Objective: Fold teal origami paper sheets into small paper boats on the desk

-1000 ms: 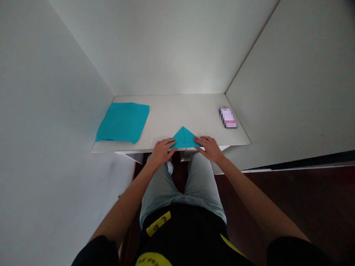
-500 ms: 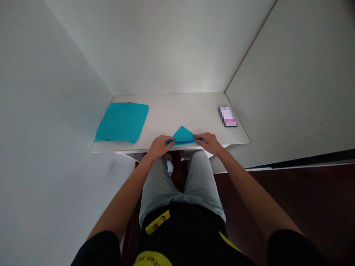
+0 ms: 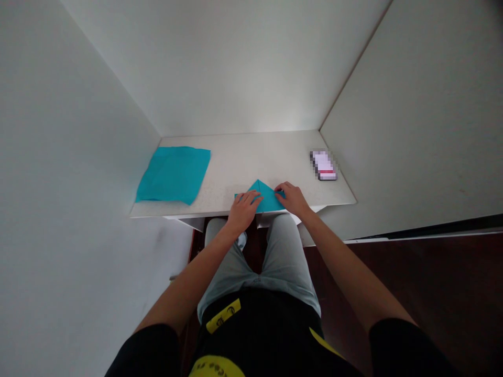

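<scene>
A folded sheet of blue paper (image 3: pixel 269 200), with a peak pointing away from me and a crease down its middle, lies at the front edge of the white tabletop. My left hand (image 3: pixel 242 208) rests on its left part, fingers stretched out flat over the paper and covering some of it. At the right slope, my right hand (image 3: pixel 291 199) has its thumb and fingers bent together on the paper's edge. The lower strip now lies flat toward me, level with the table's front edge.
More blue paper (image 3: pixel 175 174) lies flat at the left of the white tabletop (image 3: pixel 243 152); whether it is one sheet or several I cannot tell. A phone (image 3: pixel 324 164), its screen blurred out, is near the right wall. Walls enclose the table left, back and right.
My left hand has moved right, from pinching the paper's left end to lying flat on it. The rolled-up front strip has opened down toward me. My right hand has shifted slightly away from me.
</scene>
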`<action>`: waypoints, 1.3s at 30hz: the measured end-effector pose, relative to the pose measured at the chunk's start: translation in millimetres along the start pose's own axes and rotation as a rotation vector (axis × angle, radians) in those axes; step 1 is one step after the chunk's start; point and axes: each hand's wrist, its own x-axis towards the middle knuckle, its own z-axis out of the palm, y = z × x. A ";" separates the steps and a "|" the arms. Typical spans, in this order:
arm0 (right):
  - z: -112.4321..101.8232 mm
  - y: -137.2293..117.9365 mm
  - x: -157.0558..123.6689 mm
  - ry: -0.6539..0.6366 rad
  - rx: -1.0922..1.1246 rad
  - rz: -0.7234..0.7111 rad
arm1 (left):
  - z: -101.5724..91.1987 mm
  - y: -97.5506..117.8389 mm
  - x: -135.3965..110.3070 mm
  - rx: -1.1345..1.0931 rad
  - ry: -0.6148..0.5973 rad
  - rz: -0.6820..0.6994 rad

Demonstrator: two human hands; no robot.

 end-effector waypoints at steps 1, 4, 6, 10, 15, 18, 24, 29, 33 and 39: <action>0.2 -4.5 -1.8 0.027 -0.042 0.007 | 5.5 3.7 -2.0 -0.009 -0.021 0.032; 3.5 -24.2 -15.0 0.130 -0.137 -0.002 | 19.4 8.6 -7.5 -0.024 -0.027 0.037; 10.9 -38.9 -28.2 0.127 -0.148 -0.098 | 24.7 8.7 -10.2 -0.021 -0.024 0.032; 30.7 -52.1 -51.0 0.014 -0.155 -0.218 | 26.2 6.2 -12.9 -0.003 -0.049 0.027; 31.0 -28.2 -61.3 0.022 -0.172 -0.145 | 21.0 -7.1 -21.0 0.006 -0.045 -0.030; 21.5 -11.3 -64.6 0.038 -0.187 -0.130 | 17.4 -21.0 -31.2 0.010 -0.027 -0.069; 14.4 -2.0 -65.6 0.050 -0.190 -0.137 | 7.5 -42.5 -45.8 -0.005 -0.028 -0.098; 8.2 -4.5 -67.6 0.053 -0.149 -0.110 | 1.1 -50.9 -51.9 -0.058 -0.019 -0.078; -5.1 -4.3 -67.9 0.082 -0.047 -0.069 | -13.7 -54.6 -52.3 -0.233 0.068 -0.093; -36.0 5.8 -34.1 0.043 0.344 0.026 | -48.3 -71.3 -21.1 -0.620 0.097 -0.264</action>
